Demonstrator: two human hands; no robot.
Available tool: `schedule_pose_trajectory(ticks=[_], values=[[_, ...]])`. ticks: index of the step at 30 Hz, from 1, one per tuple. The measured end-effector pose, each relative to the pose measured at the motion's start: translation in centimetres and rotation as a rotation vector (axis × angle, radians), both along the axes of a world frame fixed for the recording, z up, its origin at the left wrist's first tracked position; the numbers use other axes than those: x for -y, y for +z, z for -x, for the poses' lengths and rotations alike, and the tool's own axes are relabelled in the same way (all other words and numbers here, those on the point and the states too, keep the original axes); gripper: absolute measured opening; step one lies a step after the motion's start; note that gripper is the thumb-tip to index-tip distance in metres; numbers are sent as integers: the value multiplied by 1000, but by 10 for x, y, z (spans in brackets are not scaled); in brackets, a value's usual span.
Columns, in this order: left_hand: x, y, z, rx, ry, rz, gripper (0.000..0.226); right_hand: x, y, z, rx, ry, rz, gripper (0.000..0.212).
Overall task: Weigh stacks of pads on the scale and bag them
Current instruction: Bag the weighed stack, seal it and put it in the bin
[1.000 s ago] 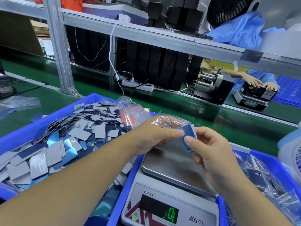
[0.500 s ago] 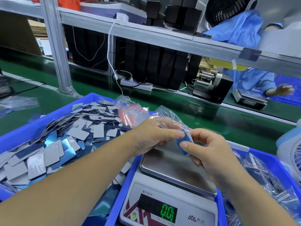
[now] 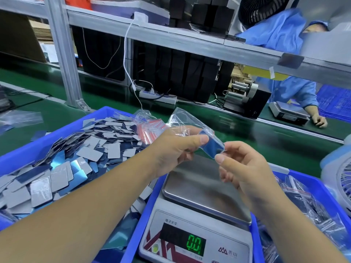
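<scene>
Above the scale, my left hand [image 3: 174,149] grips a clear zip bag [image 3: 182,120], thumb pressed on a small blue stack of pads [image 3: 211,144] that sits in the bag's mouth. The fingertips of my right hand [image 3: 245,168] pinch the lower end of that stack. Below them the scale [image 3: 199,186] has a bare steel pan, and its green display [image 3: 195,243] reads 0.0. Loose grey and blue pads [image 3: 89,153] fill the blue bin [image 3: 28,154] on the left.
Empty red-striped bags [image 3: 150,130] lie at the back of the left bin. A second blue bin [image 3: 313,186] on the right holds filled bags [image 3: 303,205]. A fan [image 3: 341,177] stands at far right. Beyond the green belt are a shelf post [image 3: 62,54] and another worker [image 3: 292,92].
The blue stack has slid further into the bag held by my left hand. My right hand has drawn back a little to the stack's end. The scale still reads 0.0.
</scene>
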State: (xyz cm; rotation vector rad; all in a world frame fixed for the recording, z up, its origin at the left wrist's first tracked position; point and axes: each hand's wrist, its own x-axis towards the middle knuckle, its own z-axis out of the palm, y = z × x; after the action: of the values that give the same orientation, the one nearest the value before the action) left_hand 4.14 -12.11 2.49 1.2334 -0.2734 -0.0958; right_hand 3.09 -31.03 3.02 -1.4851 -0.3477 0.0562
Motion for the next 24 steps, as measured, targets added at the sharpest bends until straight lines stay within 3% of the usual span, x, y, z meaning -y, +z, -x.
schedule_pose_trajectory(ticks=[4,11,14,19,24], values=[[7,0,6,26,-101,-16,15,-1,-6,1,103,-27,48,7],[10,-2,8,-53,-105,-39,7,-6,-5,3,65,-11,10,10],[9,-1,7,-21,-48,-5,7,-7,-5,2,3,-8,-57,22],[10,-1,7,14,-13,-25,10,-7,-4,4,9,-27,-108,10],[13,-2,8,21,-28,-67,9,-10,-2,8,30,-48,-170,13]])
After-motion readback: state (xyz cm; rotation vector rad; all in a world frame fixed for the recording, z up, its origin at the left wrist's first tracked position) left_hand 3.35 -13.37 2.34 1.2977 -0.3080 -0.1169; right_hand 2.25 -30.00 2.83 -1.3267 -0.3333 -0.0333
